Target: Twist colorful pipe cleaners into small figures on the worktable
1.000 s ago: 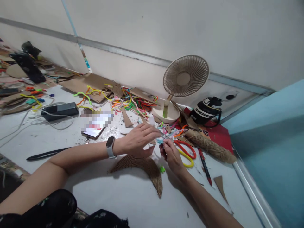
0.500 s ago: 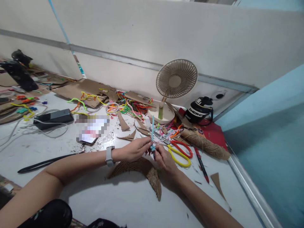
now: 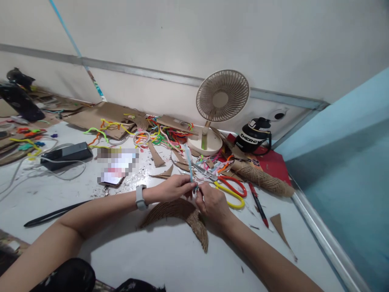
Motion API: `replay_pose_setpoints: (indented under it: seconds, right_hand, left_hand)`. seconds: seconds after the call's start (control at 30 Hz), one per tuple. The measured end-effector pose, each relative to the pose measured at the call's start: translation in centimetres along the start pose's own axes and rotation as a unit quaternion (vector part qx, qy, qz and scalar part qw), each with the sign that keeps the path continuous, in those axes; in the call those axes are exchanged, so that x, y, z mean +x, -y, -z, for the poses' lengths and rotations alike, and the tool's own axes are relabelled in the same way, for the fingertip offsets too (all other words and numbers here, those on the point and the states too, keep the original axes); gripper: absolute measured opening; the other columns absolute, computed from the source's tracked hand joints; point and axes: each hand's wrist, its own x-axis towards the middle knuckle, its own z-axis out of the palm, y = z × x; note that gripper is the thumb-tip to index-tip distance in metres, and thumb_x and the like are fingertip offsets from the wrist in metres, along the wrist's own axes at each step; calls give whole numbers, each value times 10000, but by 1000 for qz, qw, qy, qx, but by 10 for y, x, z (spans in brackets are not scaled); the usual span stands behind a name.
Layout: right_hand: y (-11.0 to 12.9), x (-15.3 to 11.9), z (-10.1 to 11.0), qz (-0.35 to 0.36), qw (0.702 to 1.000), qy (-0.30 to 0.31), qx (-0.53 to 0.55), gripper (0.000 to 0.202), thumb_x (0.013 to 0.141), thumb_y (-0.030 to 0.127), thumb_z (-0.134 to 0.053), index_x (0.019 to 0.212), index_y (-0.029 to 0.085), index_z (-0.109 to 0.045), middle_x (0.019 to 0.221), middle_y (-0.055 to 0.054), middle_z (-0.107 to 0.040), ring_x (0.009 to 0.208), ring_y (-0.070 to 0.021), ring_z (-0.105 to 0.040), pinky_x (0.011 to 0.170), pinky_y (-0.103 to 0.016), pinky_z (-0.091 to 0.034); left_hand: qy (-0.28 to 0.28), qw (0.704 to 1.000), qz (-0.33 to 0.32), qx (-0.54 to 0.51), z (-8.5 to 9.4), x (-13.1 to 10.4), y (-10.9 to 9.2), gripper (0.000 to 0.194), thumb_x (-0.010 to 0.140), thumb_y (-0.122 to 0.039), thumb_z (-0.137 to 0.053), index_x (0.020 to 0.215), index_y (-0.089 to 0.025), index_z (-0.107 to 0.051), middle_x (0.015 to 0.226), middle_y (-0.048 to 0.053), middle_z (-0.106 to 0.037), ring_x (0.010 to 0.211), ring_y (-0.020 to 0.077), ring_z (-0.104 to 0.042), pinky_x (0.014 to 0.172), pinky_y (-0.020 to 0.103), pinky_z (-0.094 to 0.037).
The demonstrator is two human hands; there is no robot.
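Note:
A light blue pipe cleaner (image 3: 189, 160) stands up from between my two hands, its lower end bent into a small bundle mostly hidden by the fingers. My left hand (image 3: 176, 187), with a grey watch on the wrist, pinches it from the left. On the other side, my right hand (image 3: 212, 202) is closed on the bundle with thumb and forefinger. Below both hands lies a curved crescent piece covered in brown twine (image 3: 182, 215). Scissors with red and yellow handles (image 3: 232, 194) rest just beyond my right hand.
A small fan (image 3: 223, 97) stands at the back, beside a black jug (image 3: 253, 136). A twine roll (image 3: 264, 178) and a marker (image 3: 258, 205) lie to the right. Leftward are a phone (image 3: 117, 170), a black power bank (image 3: 67, 155) and tangled pipe cleaners (image 3: 164, 136).
The blue loops that showed between my fingers are now mostly covered. The upright end of the pipe cleaner leans more to the left, and my right hand has turned over the bundle.

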Motion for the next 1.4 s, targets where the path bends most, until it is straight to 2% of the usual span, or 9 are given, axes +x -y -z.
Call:
replay_pose_setpoints:
  seconds: [0.1,0.2,0.33,0.43,0.5,0.67,0.87,1.13,1.4]
  right_hand:
    - [1,-1,0,-17,1000,7,-1,148,889,192,-374,807,169,-494,628,-11,-539,524,-141,-494,516,-262,-333]
    - [0,-2,0,-24,999,18,10,143,888,191,-367,820,167,-491,624,-12,-541,519,-142,-503,507,-260,-336]
    - [-2,-2,0,-18,998,29,50,126,863,173,-357,824,179,-477,616,-10,-544,510,-147,-500,499,-261,-336]
    - [-3,-1,4,-39,991,63,115,114,853,172,-353,833,191,-463,602,-2,-547,502,-152,-500,493,-263,-336]
    - [-3,0,7,-54,982,89,159,121,867,174,-343,850,197,-461,628,-8,-572,521,-154,-522,503,-262,-350]
    - [-5,2,5,-77,984,76,140,132,896,208,-344,862,196,-470,655,-23,-583,535,-160,-538,512,-263,-358]
    - [-2,1,4,-63,992,45,96,159,911,222,-338,847,183,-478,634,-17,-564,510,-148,-519,497,-256,-334]
    - [-4,2,7,-111,971,72,199,179,940,250,-354,954,173,-515,787,-54,-655,663,-160,-619,606,-254,-448]
    - [-4,1,2,-82,983,63,153,218,948,265,-353,898,180,-548,702,-41,-638,576,-158,-602,539,-254,-429]
  left_hand:
    - [-32,999,16,-27,-5,1,5,423,877,-527,-428,739,-138,-518,648,2,-555,612,103,-533,591,219,-420]
    - [-45,999,-12,-16,-6,0,4,404,883,-509,-432,734,-142,-513,649,-13,-527,611,91,-499,593,212,-401]
    - [15,999,-48,5,2,0,-1,391,893,-499,-422,734,-148,-492,664,-21,-501,630,88,-474,619,214,-396]
    - [70,997,-37,-26,7,0,-4,403,881,-524,-430,756,-146,-491,677,-14,-511,641,90,-484,626,217,-404]
    - [79,995,-29,-45,8,1,-3,406,872,-534,-442,776,-143,-498,681,-12,-515,640,89,-489,624,219,-408]
    - [28,991,-27,-128,3,5,5,403,843,-533,-500,784,-135,-502,642,-17,-517,605,87,-498,619,232,-420]
    - [30,975,-9,-222,-3,5,11,383,768,-482,-638,800,-127,-500,652,-22,-542,592,77,-521,594,223,-425]
    - [7,975,25,-220,3,6,8,407,742,-490,-660,805,-114,-518,695,-6,-578,580,68,-531,543,206,-450]
    - [-2,972,37,-232,1,5,9,405,715,-467,-696,836,-140,-488,623,-22,-574,557,97,-568,452,185,-452]
